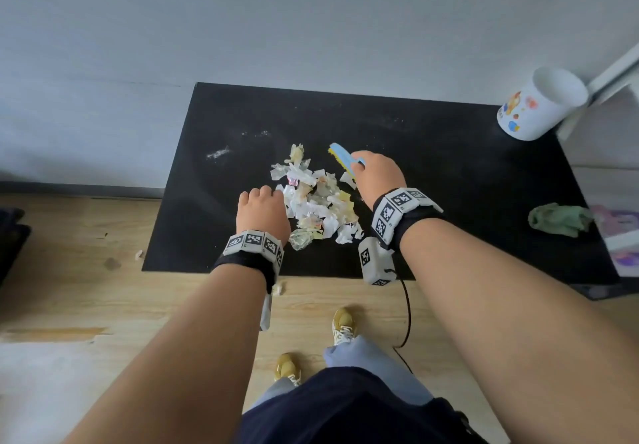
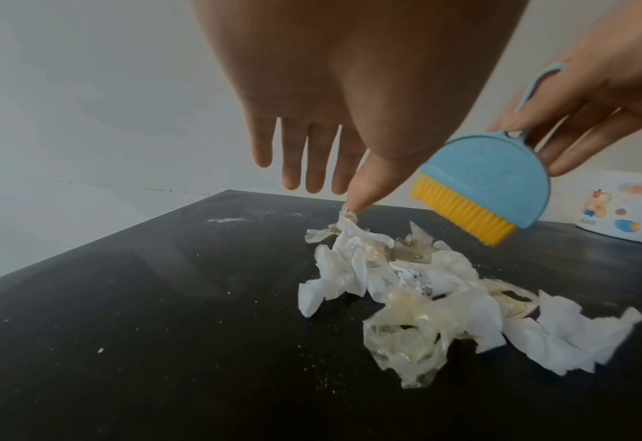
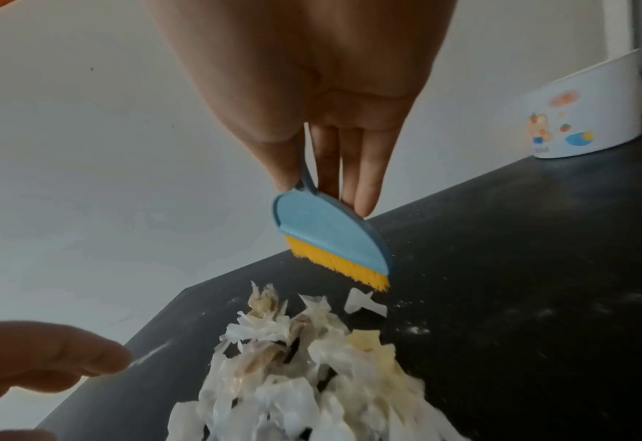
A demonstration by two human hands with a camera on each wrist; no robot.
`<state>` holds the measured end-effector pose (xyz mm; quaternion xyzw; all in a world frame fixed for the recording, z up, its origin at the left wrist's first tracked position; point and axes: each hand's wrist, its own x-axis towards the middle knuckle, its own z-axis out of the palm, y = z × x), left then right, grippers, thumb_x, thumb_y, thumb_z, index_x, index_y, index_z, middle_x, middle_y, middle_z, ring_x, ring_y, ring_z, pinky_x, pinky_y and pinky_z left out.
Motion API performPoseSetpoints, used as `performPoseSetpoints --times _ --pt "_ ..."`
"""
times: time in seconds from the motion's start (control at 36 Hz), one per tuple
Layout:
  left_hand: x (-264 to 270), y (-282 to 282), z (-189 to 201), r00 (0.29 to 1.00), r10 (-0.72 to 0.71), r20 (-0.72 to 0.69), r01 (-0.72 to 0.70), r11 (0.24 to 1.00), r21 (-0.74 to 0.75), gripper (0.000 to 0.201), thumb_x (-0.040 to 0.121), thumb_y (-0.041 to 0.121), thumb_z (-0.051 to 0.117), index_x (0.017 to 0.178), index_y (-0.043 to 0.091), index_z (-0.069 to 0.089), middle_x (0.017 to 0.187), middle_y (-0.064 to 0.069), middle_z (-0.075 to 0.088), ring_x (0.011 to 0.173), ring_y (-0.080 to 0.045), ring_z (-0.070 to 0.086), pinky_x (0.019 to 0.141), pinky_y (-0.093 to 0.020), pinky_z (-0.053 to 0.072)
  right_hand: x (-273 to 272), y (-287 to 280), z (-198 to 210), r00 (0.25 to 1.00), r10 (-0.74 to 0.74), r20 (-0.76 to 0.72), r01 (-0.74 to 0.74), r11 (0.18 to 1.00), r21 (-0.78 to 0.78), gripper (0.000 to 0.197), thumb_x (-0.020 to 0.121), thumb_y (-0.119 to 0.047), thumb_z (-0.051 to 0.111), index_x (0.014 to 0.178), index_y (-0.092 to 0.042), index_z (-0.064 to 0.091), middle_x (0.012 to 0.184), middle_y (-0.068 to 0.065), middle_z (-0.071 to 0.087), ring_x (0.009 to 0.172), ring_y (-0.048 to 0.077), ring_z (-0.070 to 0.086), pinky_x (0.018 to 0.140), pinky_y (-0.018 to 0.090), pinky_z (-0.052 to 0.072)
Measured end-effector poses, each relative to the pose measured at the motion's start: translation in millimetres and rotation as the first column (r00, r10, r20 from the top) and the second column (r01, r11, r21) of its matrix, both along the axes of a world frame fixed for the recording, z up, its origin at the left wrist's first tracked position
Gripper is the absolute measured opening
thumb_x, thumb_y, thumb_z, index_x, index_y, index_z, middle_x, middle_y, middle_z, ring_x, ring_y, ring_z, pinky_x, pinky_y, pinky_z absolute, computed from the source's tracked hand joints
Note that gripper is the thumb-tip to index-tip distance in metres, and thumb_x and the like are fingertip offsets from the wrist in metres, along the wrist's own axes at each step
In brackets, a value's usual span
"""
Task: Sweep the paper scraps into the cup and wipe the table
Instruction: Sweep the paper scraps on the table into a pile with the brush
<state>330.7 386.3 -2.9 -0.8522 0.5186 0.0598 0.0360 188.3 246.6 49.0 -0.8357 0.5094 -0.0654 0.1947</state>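
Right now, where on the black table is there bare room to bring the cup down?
Bare table between the right hand with the brush and the cup; also the far-left corner. Crowded: the scraps mid-table, the green cloth at right.

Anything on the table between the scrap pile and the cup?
Nothing visible. The scraps lie mid-table and the cup stands at the far right corner, with bare black table between. The green cloth sits nearer the right edge, off that line. The brush in the right hand is beside the pile.
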Motion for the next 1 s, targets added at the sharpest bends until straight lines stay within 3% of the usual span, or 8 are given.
performPoseSetpoints --times 0.11,0.19,0.33,0.47,0.61,0.81,0.89,1.0 --pt "12.7 -9.8 -1.1 0.997 0.075 0.001 -0.075 0.997 -0.004 0.031 0.089 0.016 0.046 0.119 0.016 0.056 0.121 -0.003 0.056 0.114 -0.024 0.051 0.105 -0.036 0.035 25.5 -20.9 -3.5 0.989 0.143 0.037 -0.144 0.990 0.004 0.034 0.101 -0.020 0.039 0.130 -0.019 0.056 0.112 0.010 0.063 0.095 0.027 0.060 0.071 0.030 0.041" --pt "20.1 -15.6 -0.7 0.990 0.139 0.002 -0.139 0.990 0.001 0.034 0.089 0.014 0.046 0.121 0.015 0.055 0.122 -0.004 0.056 0.115 -0.025 0.051 0.105 -0.037 0.035 45.8 -35.0 -7.1 0.970 0.242 0.007 -0.242 0.970 -0.015 0.032 0.101 -0.020 0.038 0.125 -0.020 0.060 0.104 0.010 0.064 0.083 0.025 0.056 0.065 0.029 0.036" --pt "30.5 -22.4 -0.2 0.974 0.228 0.000 -0.227 0.974 0.019 0.037 0.089 0.014 0.045 0.125 0.015 0.055 0.124 -0.004 0.056 0.117 -0.024 0.051 0.107 -0.037 0.035 80.3 -55.6 -11.4 0.936 0.350 -0.048 -0.349 0.937 0.020 0.030 0.101 -0.020 0.039 0.120 -0.018 0.062 0.100 0.009 0.066 0.083 0.026 0.061 0.066 0.032 0.045" --pt "36.7 -24.1 -2.3 0.951 0.308 -0.010 -0.307 0.951 0.041 0.037 0.089 0.015 0.046 0.125 0.014 0.055 0.124 -0.005 0.056 0.117 -0.026 0.050 0.107 -0.038 0.034 109.8 -68.8 -16.5 0.885 0.443 -0.145 -0.440 0.896 0.054 0.024 0.099 -0.015 0.037 0.089 -0.012 0.059 0.078 0.007 0.055 0.068 0.025 0.052 0.050 0.028 0.035" --pt "34.6 -21.4 -5.6 0.933 0.359 -0.031 -0.357 0.933 0.048 0.038 0.088 0.013 0.045 0.126 0.014 0.055 0.126 -0.005 0.056 0.118 -0.026 0.050 0.107 -0.038 0.034 127.1 -63.4 -19.6 0.798 0.544 -0.259 -0.518 0.839 0.165 0.013 0.098 -0.015 0.045 0.091 -0.015 0.056 0.084 0.007 0.058 0.073 0.023 0.054 0.064 0.030 0.041" --pt "33.5 -12.9 -7.7 0.925 0.376 -0.050 -0.374 0.926 0.042 0.041 0.091 0.014 0.046 0.131 0.015 0.053 0.131 -0.005 0.054 0.123 -0.025 0.048 0.109 -0.038 0.032 118.3 -51.4 -25.2 0.757 0.583 -0.295 -0.544 0.812 0.211 0.022 0.097 -0.012 0.043 0.105 -0.011 0.064 0.091 0.008 0.064 0.077 0.023 0.062 0.072 0.031 0.053" --pt "31.8 -8.1 -8.2 0.932 0.359 -0.041 -0.357 0.933 0.043 0.041 0.090 0.014 0.047 0.131 0.015 0.053 0.131 -0.005 0.054 0.123 -0.025 0.048 0.109 -0.038 0.032 109.5 -45.4 -25.3 0.753 0.572 -0.325 -0.536 0.820 0.201 0.022 0.094 -0.007 0.041 0.094 -0.010 0.064 0.076 0.006 0.055 0.062 0.020 0.050 0.061 0.030 0.047" --pt "27.7 -5.3 -7.9 0.947 0.320 -0.036 -0.319 0.947 0.039 0.040 0.090 0.014 0.046 0.129 0.015 0.053 0.129 -0.005 0.055 0.121 -0.025 0.049 0.108 -0.038 0.033 93.5 -38.3 -23.9 0.766 0.547 -0.338 -0.508 0.837 0.204 0.023 0.090 -0.003 0.040 0.090 -0.010 0.062 0.072 0.006 0.050 0.059 0.020 0.045 0.053 0.029 0.040"
